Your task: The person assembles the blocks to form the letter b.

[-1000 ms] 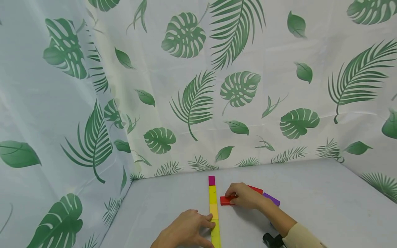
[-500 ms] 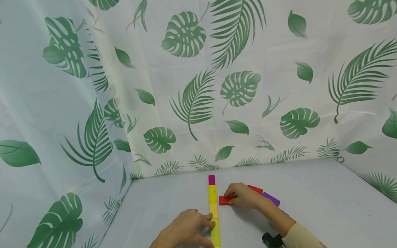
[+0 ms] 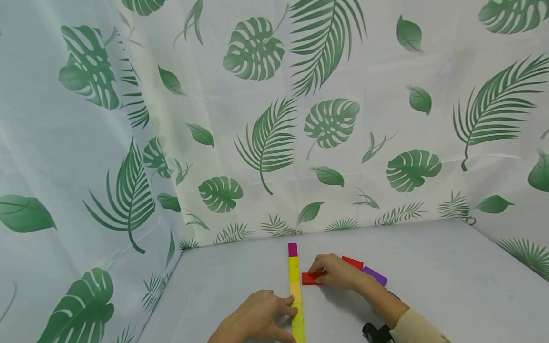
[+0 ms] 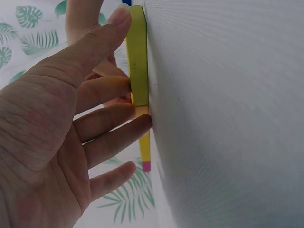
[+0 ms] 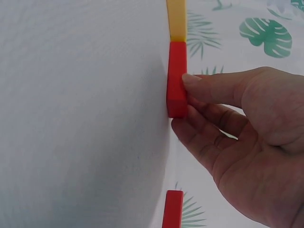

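A straight row of blocks (image 3: 295,286) lies on the grey table, magenta at the far end, then yellow, orange and yellow-green. My left hand (image 3: 257,319) rests flat beside the row's near end, its straight fingers (image 4: 107,90) touching the yellow-green block (image 4: 137,61). My right hand (image 3: 336,272) pinches a red block (image 3: 310,278) between thumb and fingers. That block lies flat on the table, its left end at the row's right side. In the right wrist view the red block (image 5: 177,78) meets an orange-yellow block (image 5: 176,19) end on.
A second red block (image 3: 352,261) and a purple block (image 3: 375,275) lie just behind my right hand. Leaf-print curtains (image 3: 266,143) close off the table at the back and on both sides. A dark wrist device (image 3: 377,332) shows on my right forearm.
My right hand has slid the red block slightly left, toward the row. My left hand has not moved.
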Motion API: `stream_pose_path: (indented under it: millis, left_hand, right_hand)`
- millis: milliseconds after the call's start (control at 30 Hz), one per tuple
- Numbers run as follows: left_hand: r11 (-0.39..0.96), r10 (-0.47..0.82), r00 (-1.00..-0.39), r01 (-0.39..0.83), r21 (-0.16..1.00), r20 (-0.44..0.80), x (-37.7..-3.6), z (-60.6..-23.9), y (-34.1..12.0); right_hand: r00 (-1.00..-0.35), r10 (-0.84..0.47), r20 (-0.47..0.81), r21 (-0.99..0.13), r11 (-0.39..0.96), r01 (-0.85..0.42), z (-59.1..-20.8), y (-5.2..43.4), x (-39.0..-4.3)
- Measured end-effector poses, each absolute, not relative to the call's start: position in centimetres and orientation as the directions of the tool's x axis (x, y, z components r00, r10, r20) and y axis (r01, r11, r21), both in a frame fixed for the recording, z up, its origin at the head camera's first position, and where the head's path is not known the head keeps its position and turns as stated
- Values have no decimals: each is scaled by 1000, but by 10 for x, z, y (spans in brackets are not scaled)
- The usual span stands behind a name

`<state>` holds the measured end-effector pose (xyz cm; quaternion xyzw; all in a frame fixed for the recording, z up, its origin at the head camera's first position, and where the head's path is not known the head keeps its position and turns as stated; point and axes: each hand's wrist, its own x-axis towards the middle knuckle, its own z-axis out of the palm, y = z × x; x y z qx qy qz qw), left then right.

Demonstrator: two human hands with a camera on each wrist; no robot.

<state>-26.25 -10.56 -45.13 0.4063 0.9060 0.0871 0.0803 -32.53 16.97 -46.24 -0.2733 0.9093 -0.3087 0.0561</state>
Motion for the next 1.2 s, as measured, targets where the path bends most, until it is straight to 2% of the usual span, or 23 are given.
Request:
stream_pose_path:
  millis: [1200]
  left_hand:
    - [691, 717, -688, 680, 245, -111, -261, -452, -104]
  right_hand:
    - [-839, -539, 69, -602, 649, -466, -461, 165, -324]
